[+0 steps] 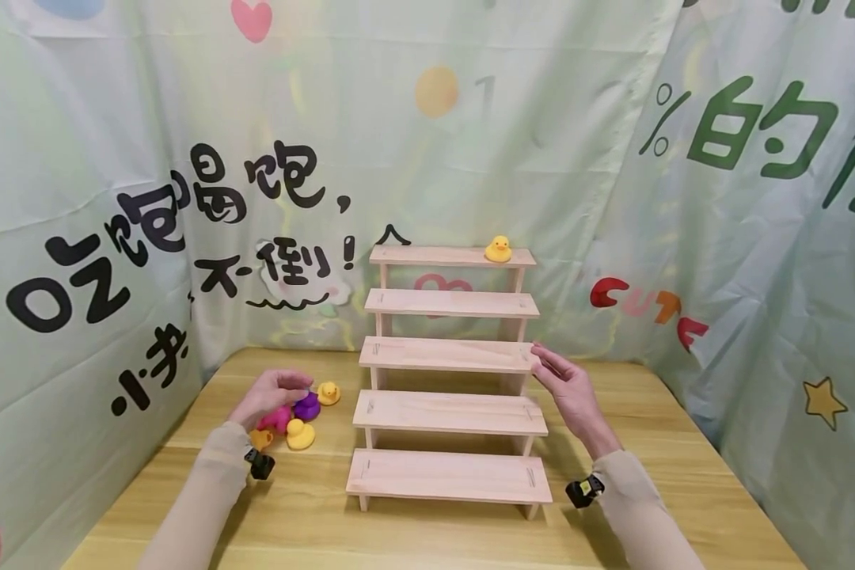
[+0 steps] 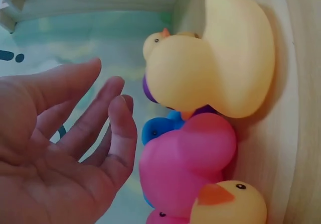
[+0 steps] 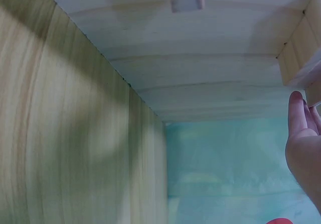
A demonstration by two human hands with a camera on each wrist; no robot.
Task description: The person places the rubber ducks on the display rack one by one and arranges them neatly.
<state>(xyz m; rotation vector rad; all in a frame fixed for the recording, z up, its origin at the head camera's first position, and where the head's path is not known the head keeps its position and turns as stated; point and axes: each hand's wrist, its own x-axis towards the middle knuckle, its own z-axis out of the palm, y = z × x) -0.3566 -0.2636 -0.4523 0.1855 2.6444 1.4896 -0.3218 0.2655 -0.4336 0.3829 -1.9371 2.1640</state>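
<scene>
Over a small cluster of rubber ducks at the left, my left hand (image 1: pixel 274 392) hovers with loosely bent fingers and nothing between them. The cluster has a purple duck (image 1: pixel 307 406), a pink duck (image 1: pixel 275 420) and several yellow ducks (image 1: pixel 301 435); a blue duck (image 2: pixel 161 129) shows only in the left wrist view. My right hand (image 1: pixel 573 396) is at the right end of the middle step of a wooden tiered stand (image 1: pixel 449 412), its extended fingertips apparently touching the edge. One yellow duck (image 1: pixel 499 250) sits on the top step, toward the right.
The stand rests on a wood-grain table (image 1: pixel 292 514). Printed cloth (image 1: pixel 527 142) with writing and shapes hangs behind the table and along both sides. A small black camera is strapped at each wrist.
</scene>
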